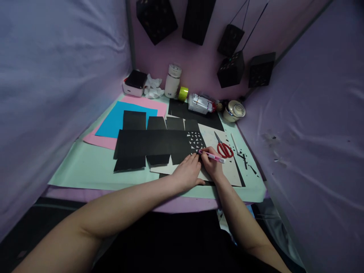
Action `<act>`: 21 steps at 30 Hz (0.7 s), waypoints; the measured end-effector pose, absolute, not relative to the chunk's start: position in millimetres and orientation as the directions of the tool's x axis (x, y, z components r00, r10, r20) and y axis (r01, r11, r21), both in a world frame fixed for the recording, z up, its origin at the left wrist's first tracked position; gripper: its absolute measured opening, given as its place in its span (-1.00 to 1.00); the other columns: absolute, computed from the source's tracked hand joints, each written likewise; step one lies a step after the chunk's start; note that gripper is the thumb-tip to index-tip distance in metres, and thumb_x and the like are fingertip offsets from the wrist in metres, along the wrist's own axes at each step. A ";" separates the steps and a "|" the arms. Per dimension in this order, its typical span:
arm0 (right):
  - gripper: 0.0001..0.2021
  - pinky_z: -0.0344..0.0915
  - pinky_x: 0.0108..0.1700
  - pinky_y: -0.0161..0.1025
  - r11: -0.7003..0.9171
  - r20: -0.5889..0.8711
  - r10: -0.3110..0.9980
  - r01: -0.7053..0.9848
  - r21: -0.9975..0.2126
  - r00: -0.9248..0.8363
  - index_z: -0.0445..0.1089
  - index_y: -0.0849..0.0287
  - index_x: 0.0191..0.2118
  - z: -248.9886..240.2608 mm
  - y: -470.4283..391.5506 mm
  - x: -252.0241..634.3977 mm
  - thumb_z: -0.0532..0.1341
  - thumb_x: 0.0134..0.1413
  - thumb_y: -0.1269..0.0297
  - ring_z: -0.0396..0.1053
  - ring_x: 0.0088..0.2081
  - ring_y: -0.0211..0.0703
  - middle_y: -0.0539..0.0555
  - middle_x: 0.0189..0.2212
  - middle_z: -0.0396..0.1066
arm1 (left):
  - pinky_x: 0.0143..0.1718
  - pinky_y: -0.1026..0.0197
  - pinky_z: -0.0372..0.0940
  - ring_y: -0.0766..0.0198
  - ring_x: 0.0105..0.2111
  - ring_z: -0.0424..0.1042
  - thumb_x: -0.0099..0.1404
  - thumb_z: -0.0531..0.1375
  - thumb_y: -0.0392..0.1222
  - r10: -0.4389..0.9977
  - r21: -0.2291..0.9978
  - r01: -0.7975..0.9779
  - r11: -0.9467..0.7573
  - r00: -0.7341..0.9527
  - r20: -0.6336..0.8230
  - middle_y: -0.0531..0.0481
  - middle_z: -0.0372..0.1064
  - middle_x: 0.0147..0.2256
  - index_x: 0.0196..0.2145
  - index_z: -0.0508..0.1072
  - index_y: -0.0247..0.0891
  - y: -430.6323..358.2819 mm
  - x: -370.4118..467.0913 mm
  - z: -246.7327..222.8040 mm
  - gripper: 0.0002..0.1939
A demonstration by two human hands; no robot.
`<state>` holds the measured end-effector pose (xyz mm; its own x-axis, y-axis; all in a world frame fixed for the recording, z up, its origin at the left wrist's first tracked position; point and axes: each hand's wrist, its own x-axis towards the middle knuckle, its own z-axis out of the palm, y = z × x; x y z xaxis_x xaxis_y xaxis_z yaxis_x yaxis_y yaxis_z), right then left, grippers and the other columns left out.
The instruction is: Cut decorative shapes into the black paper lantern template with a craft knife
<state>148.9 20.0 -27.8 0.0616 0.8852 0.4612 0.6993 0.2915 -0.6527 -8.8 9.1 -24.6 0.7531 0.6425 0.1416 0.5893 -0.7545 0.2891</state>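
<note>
A black card cut as a flat box net (148,142) with side flaps lies across the table. Its right panel has several small triangular cut-outs (195,140). My left hand (187,170) rests flat on the lower edge of that panel, fingers stretched out and thumb apart. Closed around a slim pink and white craft knife (214,156), my right hand (211,161) is just right of the left fingertips. The knife's tip end meets the card beside the cut-outs; the blade itself is too small to make out. Pale board (227,174) lies beneath the card's right part.
Red-handled scissors (225,150), a white stick (235,143) and black scraps (252,168) lie at right. Blue paper (109,123) and pink paper (98,142) are at left. Behind stand a bottle (172,83), yellow tape (183,93) and a lidded pot (234,111). Black boxes (231,70) hang above.
</note>
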 end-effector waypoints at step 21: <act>-0.86 0.29 -0.30 -0.22 0.218 0.369 0.919 0.598 -0.771 0.141 0.38 0.14 -0.36 -26.1 23.9 150.7 0.08 0.10 0.31 0.38 -0.38 -0.15 0.00 -0.44 0.44 | 0.32 -0.04 -0.09 -0.16 0.32 0.02 0.22 0.24 0.21 0.643 0.279 0.594 -0.755 0.755 0.131 -0.48 0.03 0.29 0.21 0.24 -0.57 9.7 -9.2 -21.8 -0.15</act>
<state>150.7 23.9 -26.1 0.1413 0.9187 0.3687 0.5981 0.2176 -0.7713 -9.2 9.7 -21.8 0.7548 0.6426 0.1313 0.5938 -0.7546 0.2792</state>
